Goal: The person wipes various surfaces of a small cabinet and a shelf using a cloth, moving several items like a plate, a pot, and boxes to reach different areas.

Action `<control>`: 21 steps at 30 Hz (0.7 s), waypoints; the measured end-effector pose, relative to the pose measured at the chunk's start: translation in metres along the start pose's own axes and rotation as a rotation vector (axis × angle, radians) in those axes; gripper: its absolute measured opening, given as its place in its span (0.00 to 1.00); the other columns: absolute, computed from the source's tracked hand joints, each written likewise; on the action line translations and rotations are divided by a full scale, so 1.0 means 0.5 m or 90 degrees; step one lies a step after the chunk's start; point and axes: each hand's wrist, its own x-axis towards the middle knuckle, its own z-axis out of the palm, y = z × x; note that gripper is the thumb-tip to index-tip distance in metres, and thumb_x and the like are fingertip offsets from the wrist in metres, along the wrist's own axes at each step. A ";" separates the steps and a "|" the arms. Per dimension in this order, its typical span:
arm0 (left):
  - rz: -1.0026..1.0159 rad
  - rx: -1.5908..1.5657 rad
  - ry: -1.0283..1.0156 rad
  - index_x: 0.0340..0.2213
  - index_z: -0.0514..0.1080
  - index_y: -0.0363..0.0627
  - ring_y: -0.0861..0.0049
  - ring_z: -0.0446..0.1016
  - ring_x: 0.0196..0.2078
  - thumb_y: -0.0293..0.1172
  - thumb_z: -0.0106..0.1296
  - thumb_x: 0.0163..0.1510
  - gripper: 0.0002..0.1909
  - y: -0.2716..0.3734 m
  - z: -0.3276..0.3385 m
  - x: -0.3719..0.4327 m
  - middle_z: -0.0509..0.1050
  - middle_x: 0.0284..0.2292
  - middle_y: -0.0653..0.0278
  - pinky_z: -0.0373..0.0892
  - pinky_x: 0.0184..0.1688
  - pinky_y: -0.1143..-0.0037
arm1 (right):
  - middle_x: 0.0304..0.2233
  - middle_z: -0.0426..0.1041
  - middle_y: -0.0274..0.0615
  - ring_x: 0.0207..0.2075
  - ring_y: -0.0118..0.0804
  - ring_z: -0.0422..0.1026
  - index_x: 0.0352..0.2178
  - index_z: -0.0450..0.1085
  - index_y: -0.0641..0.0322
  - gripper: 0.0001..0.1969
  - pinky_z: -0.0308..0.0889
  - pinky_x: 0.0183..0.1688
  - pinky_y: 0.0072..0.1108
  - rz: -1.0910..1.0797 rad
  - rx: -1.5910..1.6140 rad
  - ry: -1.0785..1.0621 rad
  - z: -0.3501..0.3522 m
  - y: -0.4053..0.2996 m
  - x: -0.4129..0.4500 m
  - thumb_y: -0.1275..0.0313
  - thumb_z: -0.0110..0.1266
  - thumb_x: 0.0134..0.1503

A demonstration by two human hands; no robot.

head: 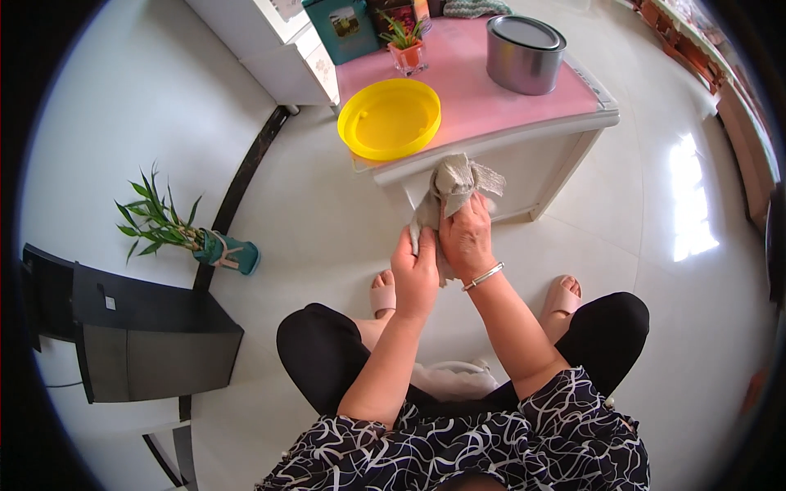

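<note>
A bunched beige-grey cloth [457, 178] is between my two hands, just in front of the near edge of a low table. My left hand [416, 261] pinches its hanging left part between thumb and fingers. Higher up, my right hand [468, 236] grips the cloth, whose folds stick up above the knuckles. Whether anything is wrapped inside cannot be seen. Beyond the cloth, a round yellow plastic lid or shallow tray [390, 119] rests at the table's near left corner. A silvery metal tin with its lid on [525, 58] stands at the right.
The white table has a pink cover [466, 80]. On it are a small potted plant [406, 52], a teal box [344, 30] and a knitted cloth [476, 7]. Leafy stems in a teal vase [230, 253] and a black cabinet [159, 356] stand left.
</note>
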 end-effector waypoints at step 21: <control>-0.164 -0.284 0.073 0.32 0.65 0.34 0.84 0.66 0.30 0.28 0.45 0.48 0.10 0.023 0.008 0.029 0.68 0.30 0.65 0.63 0.33 0.83 | 0.13 0.62 0.36 0.19 0.37 0.64 0.21 0.64 0.60 0.04 0.54 0.43 0.31 0.029 -0.182 0.106 -0.016 0.025 0.034 0.75 0.49 0.40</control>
